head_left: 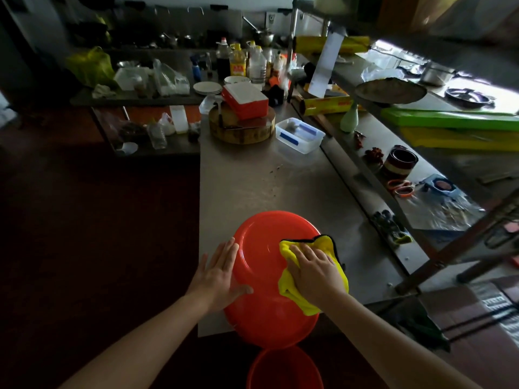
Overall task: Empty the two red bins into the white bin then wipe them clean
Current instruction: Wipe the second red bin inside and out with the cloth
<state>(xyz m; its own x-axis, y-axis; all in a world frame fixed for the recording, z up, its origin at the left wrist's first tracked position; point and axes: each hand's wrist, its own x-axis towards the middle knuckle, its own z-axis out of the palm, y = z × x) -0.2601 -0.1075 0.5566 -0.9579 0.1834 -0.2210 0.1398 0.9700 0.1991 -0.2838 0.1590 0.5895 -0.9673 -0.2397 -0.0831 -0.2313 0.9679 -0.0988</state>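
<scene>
A round red bin (264, 242) lies upside down at the near end of the steel counter, its bottom facing up. My left hand (220, 275) lies flat on the bin's left side with straight fingers. My right hand (313, 269) presses a yellow cloth (325, 245) with a dark edge onto the bin's right side, fingers spread over the cloth. A second red bin (283, 369) stands below the counter's near edge, partly cut off by the frame. No white bin can be seen.
The steel counter (252, 181) stretches away to a wooden chopping block (241, 130) carrying a red and white box (244, 99), and a clear plastic container (299, 134). Bottles, plates and bags crowd the back. A lower shelf on the right holds scissors and clutter.
</scene>
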